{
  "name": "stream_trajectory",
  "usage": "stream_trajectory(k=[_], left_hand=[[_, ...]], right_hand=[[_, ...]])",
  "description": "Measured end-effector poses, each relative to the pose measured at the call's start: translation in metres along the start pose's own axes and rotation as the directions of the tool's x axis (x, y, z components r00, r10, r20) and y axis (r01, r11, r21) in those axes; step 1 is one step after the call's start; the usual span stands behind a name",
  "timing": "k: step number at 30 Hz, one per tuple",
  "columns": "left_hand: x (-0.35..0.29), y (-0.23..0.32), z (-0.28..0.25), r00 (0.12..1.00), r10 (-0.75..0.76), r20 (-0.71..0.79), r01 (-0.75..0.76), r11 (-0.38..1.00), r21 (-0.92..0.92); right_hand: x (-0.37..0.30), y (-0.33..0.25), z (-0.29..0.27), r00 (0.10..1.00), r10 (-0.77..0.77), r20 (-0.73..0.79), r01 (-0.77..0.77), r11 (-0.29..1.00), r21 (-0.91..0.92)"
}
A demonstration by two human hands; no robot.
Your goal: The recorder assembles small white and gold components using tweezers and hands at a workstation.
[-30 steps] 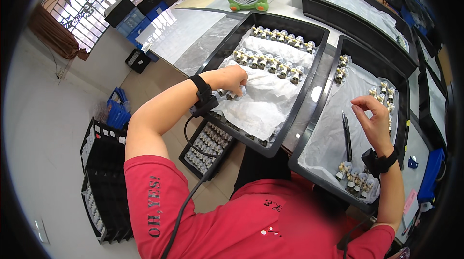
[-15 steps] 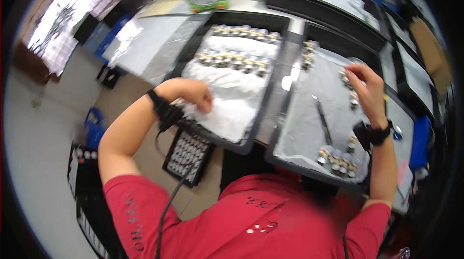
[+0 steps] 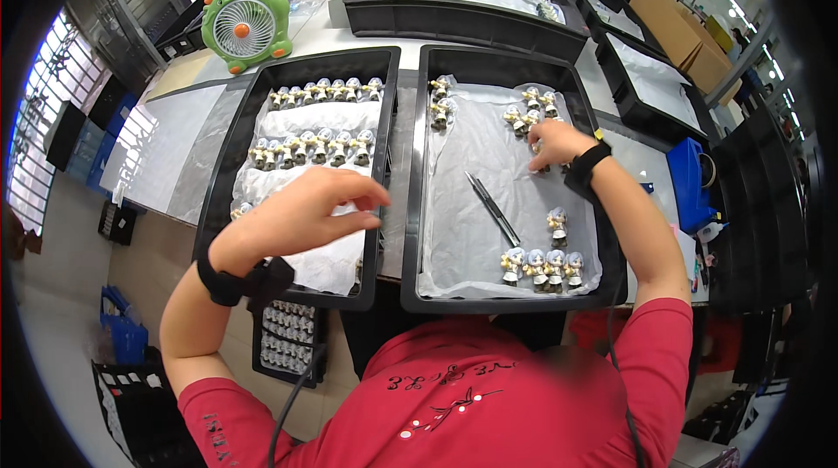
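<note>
My left hand (image 3: 310,210) hovers palm-down over the near part of the left black tray (image 3: 381,154), thumb and fingers apart, holding nothing. Two rows of small pale-haired figurines (image 3: 319,145) lie across white tissue there, and a third row is partly hidden by this hand. In the right black tray (image 3: 415,180), my right hand (image 3: 561,147) has thumb and fingertips around a figurine (image 3: 538,152). Beyond it is a small cluster of figurines (image 3: 521,119). More figurines (image 3: 535,269) stand near the front edge. A black pen (image 3: 493,210) rests on the tissue mid-tray.
Behind the trays stand a green fan (image 3: 247,27) and another black tray (image 3: 454,21) lined with tissue. Further trays (image 3: 650,84) and a cardboard box (image 3: 685,36) are on the right, beside a blue container (image 3: 690,184). A lower tray of figurines (image 3: 288,337) sits below the table edge.
The view has swung and steadied. My left hand has lifted off the tissue and its fingers have spread. My right hand has moved down from the far right of its tray to a nearer figurine.
</note>
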State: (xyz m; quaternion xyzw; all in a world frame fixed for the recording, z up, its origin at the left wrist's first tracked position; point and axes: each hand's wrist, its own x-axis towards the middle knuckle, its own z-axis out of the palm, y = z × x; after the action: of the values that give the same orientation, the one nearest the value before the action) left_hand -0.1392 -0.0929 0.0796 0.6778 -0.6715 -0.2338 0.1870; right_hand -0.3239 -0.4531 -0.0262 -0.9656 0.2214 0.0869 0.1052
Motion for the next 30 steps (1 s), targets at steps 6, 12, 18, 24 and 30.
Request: stream_trajectory(k=[6, 12, 18, 24, 30], left_hand=[[0.028, 0.033, 0.019, 0.995, 0.042, -0.086, -0.084, 0.814, -0.574], [0.059, 0.021, 0.050, 0.958, -0.228, -0.172, -0.079, 0.368, -0.926], [0.066, 0.021, 0.062, 0.969, -0.171, -0.178, -0.155, 0.144, -0.978], [0.072, 0.008, 0.073, 0.959, -0.214, -0.184, -0.151, 0.164, -0.975], [0.071, 0.003, 0.076, 0.958, -0.251, -0.140, -0.116, 0.107, -0.987]], right_hand=[[-0.002, -0.033, -0.004, 0.965, -0.133, -0.226, 0.187, 0.952, 0.241], [-0.053, -0.122, -0.031, 0.808, -0.233, -0.541, 0.582, 0.458, 0.672], [-0.063, -0.136, -0.019, 0.720, -0.264, -0.642, 0.690, 0.370, 0.622], [-0.057, -0.131, -0.008, 0.708, -0.297, -0.641, 0.702, 0.400, 0.590], [-0.052, -0.128, -0.003, 0.772, -0.323, -0.548, 0.631, 0.280, 0.724]])
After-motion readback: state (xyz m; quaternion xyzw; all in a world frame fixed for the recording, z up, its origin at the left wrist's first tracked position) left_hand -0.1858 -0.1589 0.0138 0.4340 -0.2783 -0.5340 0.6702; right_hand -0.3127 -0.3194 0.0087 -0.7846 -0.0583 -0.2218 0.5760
